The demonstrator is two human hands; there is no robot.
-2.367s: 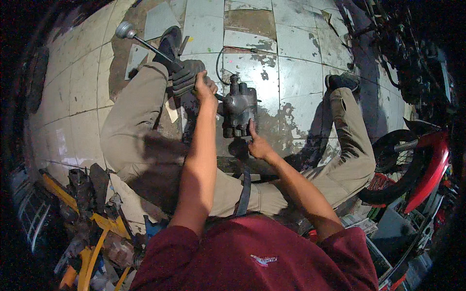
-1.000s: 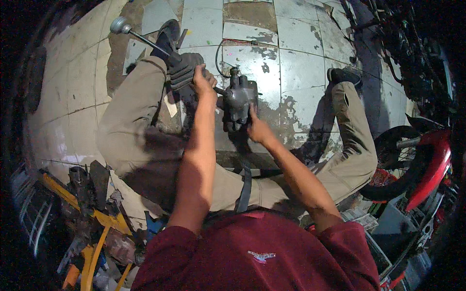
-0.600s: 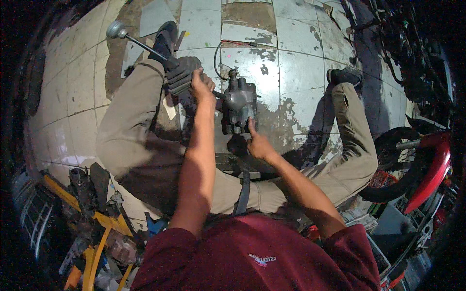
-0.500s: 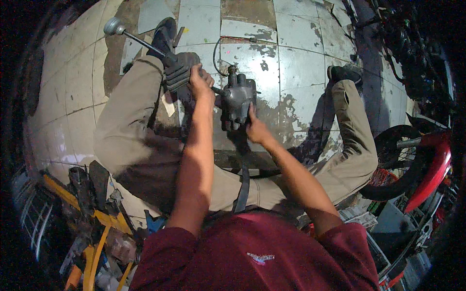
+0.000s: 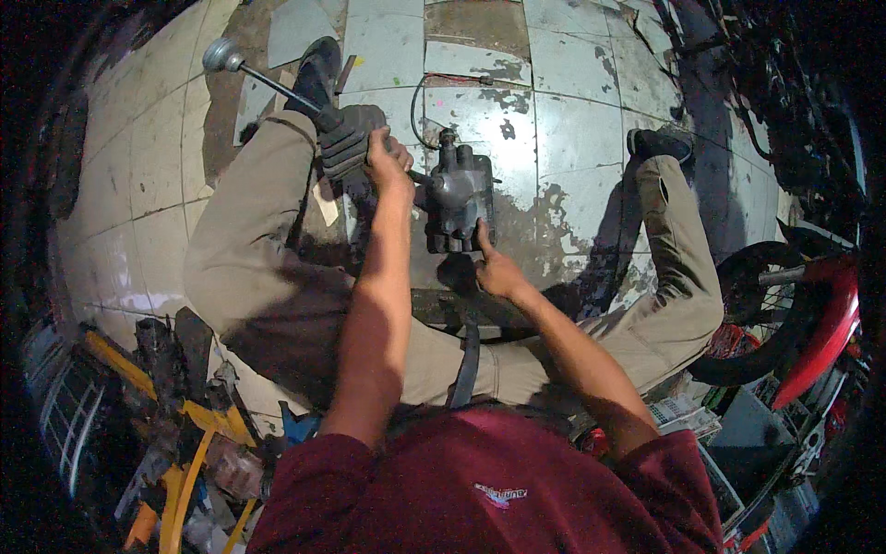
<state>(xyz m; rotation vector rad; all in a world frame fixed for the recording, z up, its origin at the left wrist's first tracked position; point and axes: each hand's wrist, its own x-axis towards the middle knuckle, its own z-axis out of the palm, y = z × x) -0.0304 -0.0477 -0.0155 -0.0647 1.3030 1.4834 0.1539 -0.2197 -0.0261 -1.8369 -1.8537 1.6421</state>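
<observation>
My left hand (image 5: 390, 162) is closed around a dark shaft with a ribbed rubber boot (image 5: 343, 148); the shaft (image 5: 281, 92) slants up-left to a silver round end (image 5: 222, 55). Its lower end joins a dark metal housing (image 5: 461, 194) lying between my legs, with several short cylindrical bosses and a cable (image 5: 415, 115) curving away from its far end. My right hand (image 5: 498, 268) holds the housing's near right end, one digit extended along its side and the others curled, partly hidden.
Cracked, patched tiles (image 5: 572, 129) surround my outstretched legs. At right are a wheel (image 5: 729, 365) with a red fender (image 5: 826, 323) and stacked clutter. Yellow bars and greasy metal parts (image 5: 208, 420) lie close by at lower left. Dark machinery (image 5: 738, 83) lines the upper right.
The housing's near end and my right hand have shifted back and forth along the floor's depth, now nearer me than half a second ago. My left hand keeps its grip with slight movement.
</observation>
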